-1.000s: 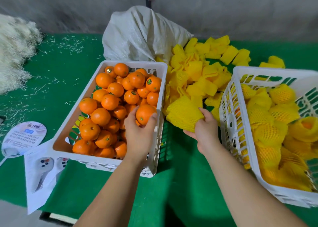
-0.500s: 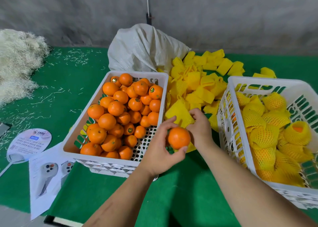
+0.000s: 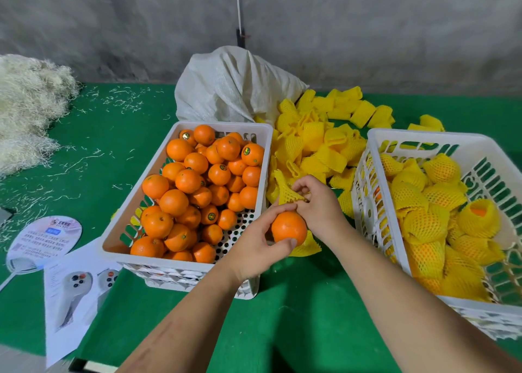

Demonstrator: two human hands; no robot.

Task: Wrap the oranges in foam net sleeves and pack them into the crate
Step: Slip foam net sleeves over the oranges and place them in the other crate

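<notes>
Left hand [image 3: 255, 248]: fingers curled round a smooth round orange [image 3: 288, 228], between the two crates.
Right hand [image 3: 317, 203]: pinches a yellow foam-mesh sleeve [image 3: 286, 190], touching the orange.
Right crate [image 3: 367, 186]: white slotted plastic, wrapped fruit inside.

Two crates side by side on the table [image 3: 118, 135].
Oranges [image 3: 197, 186] fill the left crate [image 3: 265, 152]; loose sleeves [image 3: 319, 144] lie between it and the right crate [image 3: 423, 136].
</notes>
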